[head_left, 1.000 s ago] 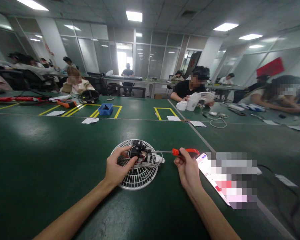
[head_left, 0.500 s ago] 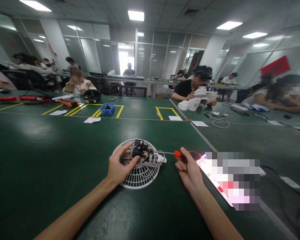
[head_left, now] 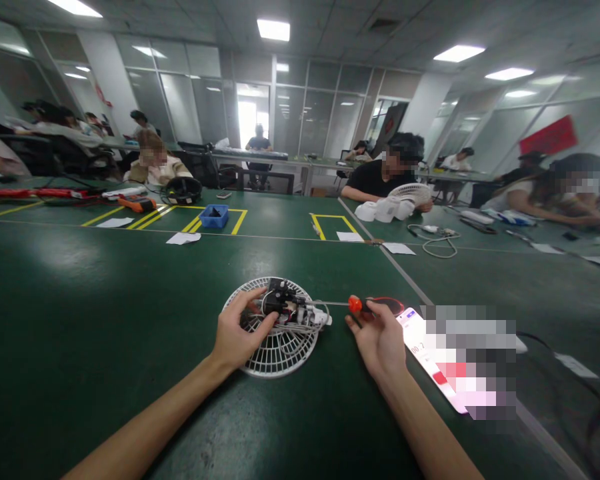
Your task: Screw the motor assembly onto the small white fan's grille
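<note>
A black fan motor assembly (head_left: pixel 279 298) with wires and white parts rests on a round white fan grille (head_left: pixel 275 363), which lies on the green table. My left hand (head_left: pixel 239 328) is closed around the motor's left side, thumb in front and fingers behind. In my right hand (head_left: pixel 380 333) is a screwdriver (head_left: pixel 355 304) with a red and black handle, held lightly between thumb and fingers. Its thin shaft points left, level, and its tip reaches the motor assembly; the exact contact point is too small to make out. A grey cord lies bunched over the grille.
Right of my right hand lies a lit phone (head_left: pixel 437 370), partly blurred out. Farther off are a blue bin (head_left: pixel 214 216), paper slips (head_left: pixel 184 238) and a coiled cable (head_left: pixel 440 241). A person across the table (head_left: pixel 375 177) handles white fan parts.
My right-hand fingers have loosened and opened out around the screwdriver handle, which appears turned. My left hand and the motor stay put. The person opposite has tilted a white grille.
</note>
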### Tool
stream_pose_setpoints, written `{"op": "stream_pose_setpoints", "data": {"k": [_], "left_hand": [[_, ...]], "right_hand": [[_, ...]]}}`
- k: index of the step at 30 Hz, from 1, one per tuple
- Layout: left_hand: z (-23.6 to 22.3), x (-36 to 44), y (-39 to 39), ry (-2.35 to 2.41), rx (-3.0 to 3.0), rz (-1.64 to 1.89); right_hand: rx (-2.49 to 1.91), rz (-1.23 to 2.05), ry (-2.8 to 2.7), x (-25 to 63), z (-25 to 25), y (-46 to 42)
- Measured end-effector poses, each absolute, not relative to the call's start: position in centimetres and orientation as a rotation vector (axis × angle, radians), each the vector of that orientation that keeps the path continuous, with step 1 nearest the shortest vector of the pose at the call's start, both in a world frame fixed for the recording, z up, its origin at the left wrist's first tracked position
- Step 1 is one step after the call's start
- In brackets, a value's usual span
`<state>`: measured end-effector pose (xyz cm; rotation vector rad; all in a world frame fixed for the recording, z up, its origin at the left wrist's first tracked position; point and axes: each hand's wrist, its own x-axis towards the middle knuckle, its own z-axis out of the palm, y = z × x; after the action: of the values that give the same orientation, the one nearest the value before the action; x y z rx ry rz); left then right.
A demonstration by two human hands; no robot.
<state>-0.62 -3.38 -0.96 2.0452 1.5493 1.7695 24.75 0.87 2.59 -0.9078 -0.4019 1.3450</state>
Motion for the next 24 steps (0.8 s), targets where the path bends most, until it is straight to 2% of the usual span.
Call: {"op": "stream_pose_setpoints", "data": {"k": [24], "left_hand": [[-0.84, -0.68, -3.45, 1.471, 2.059, 1.771]], "right_hand": [[-0.907, 1.376, -0.395, 24.65, 2.19, 1.02]]}}
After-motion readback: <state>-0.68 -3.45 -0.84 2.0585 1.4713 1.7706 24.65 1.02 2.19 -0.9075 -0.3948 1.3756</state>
